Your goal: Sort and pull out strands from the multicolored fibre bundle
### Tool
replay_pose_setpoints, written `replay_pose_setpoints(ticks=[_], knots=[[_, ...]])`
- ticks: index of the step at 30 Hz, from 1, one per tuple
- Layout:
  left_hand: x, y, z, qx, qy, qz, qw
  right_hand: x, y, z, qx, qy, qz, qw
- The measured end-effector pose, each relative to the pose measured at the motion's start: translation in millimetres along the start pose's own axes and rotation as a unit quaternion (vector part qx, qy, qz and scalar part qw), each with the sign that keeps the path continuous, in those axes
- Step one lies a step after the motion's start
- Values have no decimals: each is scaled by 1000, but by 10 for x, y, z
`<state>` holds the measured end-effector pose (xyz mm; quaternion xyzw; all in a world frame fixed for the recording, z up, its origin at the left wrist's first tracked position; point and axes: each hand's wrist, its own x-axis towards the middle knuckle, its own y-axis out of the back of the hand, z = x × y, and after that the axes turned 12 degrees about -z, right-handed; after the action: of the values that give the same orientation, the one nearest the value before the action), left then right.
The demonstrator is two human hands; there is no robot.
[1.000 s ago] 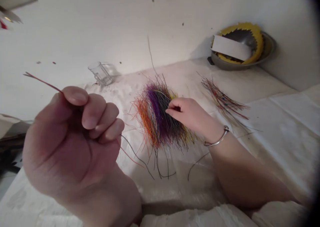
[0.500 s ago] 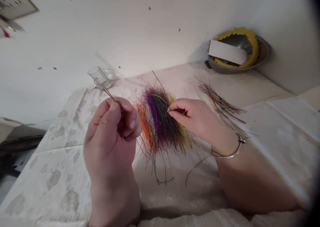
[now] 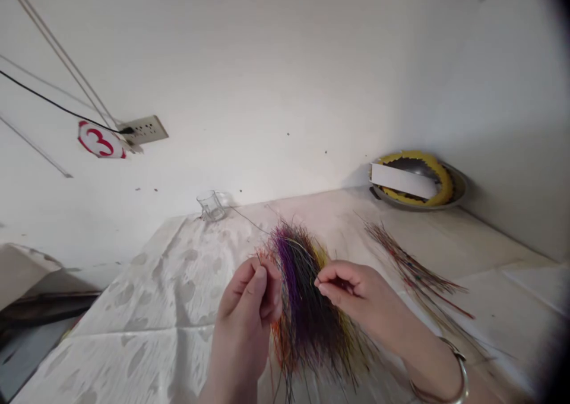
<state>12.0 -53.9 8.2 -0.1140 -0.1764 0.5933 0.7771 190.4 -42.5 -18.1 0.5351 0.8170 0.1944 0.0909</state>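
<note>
Over the middle of the table lies a heap of thin wire-like strands point(image 3: 307, 309), orange at the left, then purple, black and yellow. My left hand point(image 3: 249, 303) is closed at the left edge of the heap, thumb pressed on the forefinger. Tips of thin strands poke out above that pinch; the rest is hidden in the palm. My right hand point(image 3: 351, 288), with a bangle point(image 3: 461, 374) on its wrist, pinches a fine dark strand over the heap's right side. Right of it lies a smaller, mixed-colour bundle of strands point(image 3: 414, 261), apart from the heap.
A clear glass mug point(image 3: 211, 206) stands at the back left by the wall. At the back right, a metal bowl point(image 3: 458, 184) holds a yellow toothed ring point(image 3: 445, 178) and a white card point(image 3: 403, 180). A power socket point(image 3: 149, 129) is on the wall.
The view has tilted up, so the table sits lower in it. My left hand has come closer to my right hand. Both hands keep their pinch.
</note>
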Motion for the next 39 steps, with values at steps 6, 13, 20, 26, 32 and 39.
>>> replay_pose_setpoints(ticks=[6,13,20,26,32,39], knots=[[-12,-8,-67,0,20,-6,1000,-91,-25,-101,72,-2,-33,997],[14,-56,-166,17,27,-11,999,-83,-68,-167,83,-5,-85,993],[17,-41,-142,8,-2,46,999,-90,-116,-173,4,-3,-140,990],[23,15,-8,-48,-35,78,995,-83,-104,-132,-46,5,-174,984],[60,140,23,-118,-54,72,989,-70,-111,-26,-29,-8,-206,978],[86,148,35,-147,-50,66,986,-65,-120,25,10,-22,-225,974]])
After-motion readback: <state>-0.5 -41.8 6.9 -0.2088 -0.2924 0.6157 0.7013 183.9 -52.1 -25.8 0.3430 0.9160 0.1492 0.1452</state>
